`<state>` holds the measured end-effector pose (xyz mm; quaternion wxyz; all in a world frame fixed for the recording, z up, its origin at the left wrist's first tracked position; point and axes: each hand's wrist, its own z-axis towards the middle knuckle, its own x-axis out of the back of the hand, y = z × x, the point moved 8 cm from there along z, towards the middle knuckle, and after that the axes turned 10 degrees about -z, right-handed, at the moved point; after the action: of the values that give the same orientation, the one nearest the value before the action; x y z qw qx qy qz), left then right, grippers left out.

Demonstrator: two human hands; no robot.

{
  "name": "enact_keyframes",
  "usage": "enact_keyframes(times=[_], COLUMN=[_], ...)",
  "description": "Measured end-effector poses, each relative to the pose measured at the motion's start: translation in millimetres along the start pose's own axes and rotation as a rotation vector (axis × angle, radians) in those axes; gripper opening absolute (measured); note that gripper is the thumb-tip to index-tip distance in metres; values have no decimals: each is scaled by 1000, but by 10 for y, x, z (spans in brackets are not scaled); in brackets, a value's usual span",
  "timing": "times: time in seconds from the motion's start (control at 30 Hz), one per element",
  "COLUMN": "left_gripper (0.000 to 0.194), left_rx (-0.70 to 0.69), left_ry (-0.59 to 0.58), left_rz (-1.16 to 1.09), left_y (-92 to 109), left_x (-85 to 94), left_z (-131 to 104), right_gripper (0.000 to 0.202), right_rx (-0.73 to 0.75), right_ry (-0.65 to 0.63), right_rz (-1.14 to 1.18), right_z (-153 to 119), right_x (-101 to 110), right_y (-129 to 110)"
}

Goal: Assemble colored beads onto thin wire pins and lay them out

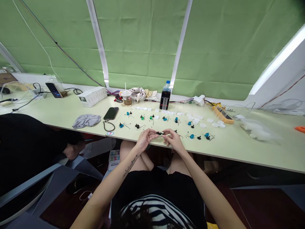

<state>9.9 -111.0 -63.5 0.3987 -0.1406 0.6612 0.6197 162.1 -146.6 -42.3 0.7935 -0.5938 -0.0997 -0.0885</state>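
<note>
Just over the table's front edge, my left hand (145,139) and my right hand (173,140) meet at a small black part (160,133). Fingertips of both hands pinch it, one hand at each end; its exact kind is too small to make out. Around them on the table lie small groups of parts: blue pieces (121,125), green pieces (142,117), black knob-like pieces (199,137) and thin bent metal wires (127,126). Several round white discs (202,125) run in a row behind these groups and cluster on the right.
On the left are a dark phone (111,113), a grey cloth (86,121) and white boxes (92,96). Behind stand an iced drink cup (127,98) and a phone against a bottle (168,85). A yellow multimeter (223,114) and plastic bag (258,129) lie right. Another person (30,149) sits left.
</note>
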Motion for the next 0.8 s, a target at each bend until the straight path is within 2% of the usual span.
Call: enact_keyframes(times=[0.23, 0.8], left_gripper=[29, 29], left_rx=[4, 11], left_ry=[-9, -12], left_rz=[11, 31], left_y=[-12, -30], left_x=[-5, 10], left_z=[7, 11], right_gripper=[32, 37], right_rx=[-2, -26], right_ry=[-10, -15], right_rz=[-26, -47], right_z=[-5, -1], right_x=[-7, -2], right_y=[2, 22])
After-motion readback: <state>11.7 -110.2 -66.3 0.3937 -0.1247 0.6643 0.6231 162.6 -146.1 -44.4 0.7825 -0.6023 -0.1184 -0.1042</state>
